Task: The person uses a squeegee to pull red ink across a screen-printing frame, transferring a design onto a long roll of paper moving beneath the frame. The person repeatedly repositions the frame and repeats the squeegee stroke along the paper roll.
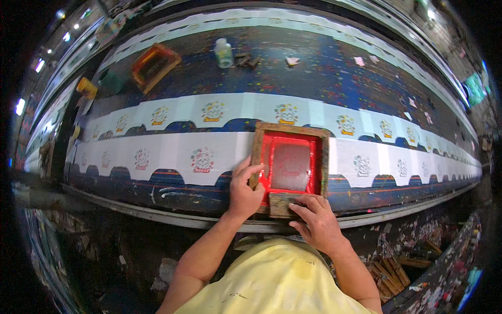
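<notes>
A wooden screen-printing frame point(324, 167) lies on a row of white cloth pieces point(175, 149), directly in front of me. Red ink covers the borders of its mesh point(291, 166), and a faint design shows in the middle. My left hand point(244, 192) grips the frame's left side, fingers curled over the wood. At the near end, my right hand point(318, 222) holds a wooden squeegee point(281, 205) by its right part. The squeegee's lower edge is hidden. Left of the frame, cloth pieces bear red and green prints; those to the right show dark outlines only.
Beyond lies a second row of cloths with coloured prints point(213, 111). A second screen frame point(172, 63), a clear bottle point(224, 53), dark blocks point(246, 60) and a yellow cup point(87, 88) stand on the ink-spotted table. Wooden pieces point(389, 276) lie below, lower right.
</notes>
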Tool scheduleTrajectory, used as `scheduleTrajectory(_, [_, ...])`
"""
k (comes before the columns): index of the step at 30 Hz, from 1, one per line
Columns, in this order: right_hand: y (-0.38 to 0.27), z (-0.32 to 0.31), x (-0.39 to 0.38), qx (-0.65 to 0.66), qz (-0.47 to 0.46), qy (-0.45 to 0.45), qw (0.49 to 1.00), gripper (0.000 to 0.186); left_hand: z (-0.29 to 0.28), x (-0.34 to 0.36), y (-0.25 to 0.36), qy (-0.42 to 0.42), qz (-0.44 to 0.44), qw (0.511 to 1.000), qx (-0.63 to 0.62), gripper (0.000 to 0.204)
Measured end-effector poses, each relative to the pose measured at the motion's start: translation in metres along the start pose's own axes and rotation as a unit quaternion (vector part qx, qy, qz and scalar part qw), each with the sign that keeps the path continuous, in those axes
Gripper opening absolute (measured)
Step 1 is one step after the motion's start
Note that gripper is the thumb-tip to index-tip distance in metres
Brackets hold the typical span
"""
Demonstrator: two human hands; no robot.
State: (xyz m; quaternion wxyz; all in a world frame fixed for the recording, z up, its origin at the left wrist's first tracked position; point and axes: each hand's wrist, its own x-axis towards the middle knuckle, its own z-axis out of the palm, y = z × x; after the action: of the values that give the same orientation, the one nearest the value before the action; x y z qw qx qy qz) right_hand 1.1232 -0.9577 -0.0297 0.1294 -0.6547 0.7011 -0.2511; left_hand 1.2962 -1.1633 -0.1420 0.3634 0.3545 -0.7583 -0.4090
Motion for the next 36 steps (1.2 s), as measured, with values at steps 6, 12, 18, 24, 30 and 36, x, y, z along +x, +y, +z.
scheduleTrajectory(6, [0.037, 0.001, -0.044, 0.067, 0.109, 0.183, 0.975, 0.049, 0.001, 0.003, 0.007, 0.003, -0.022, 1.000, 0.018, 0.038])
scheduleTrajectory(12, [0.090, -0.020, -0.093, 0.189, 0.146, 0.225, 0.944, 0.051, 0.060, -0.005, 0.049, 0.002, -0.006, 0.992, -0.122, 0.028])
scheduleTrajectory(18, [0.164, -0.073, -0.148, 0.150, 0.169, 0.259, 0.939, 0.049, 0.176, -0.017, 0.091, -0.010, 0.006, 0.990, -0.139, 0.028])
scheduleTrajectory(24, [0.223, -0.110, -0.186, 0.168, 0.153, 0.259, 0.939, 0.051, 0.245, -0.026, 0.114, -0.010, -0.043, 0.982, -0.184, 0.029])
scheduleTrajectory(30, [0.246, -0.124, -0.198, 0.196, 0.129, 0.227, 0.945, 0.050, 0.252, -0.027, 0.118, -0.017, -0.091, 0.975, -0.201, 0.028])
scheduleTrajectory(36, [0.244, -0.132, -0.194, 0.176, 0.116, 0.231, 0.950, 0.048, 0.252, -0.025, 0.119, -0.018, -0.120, 0.966, -0.228, 0.029])
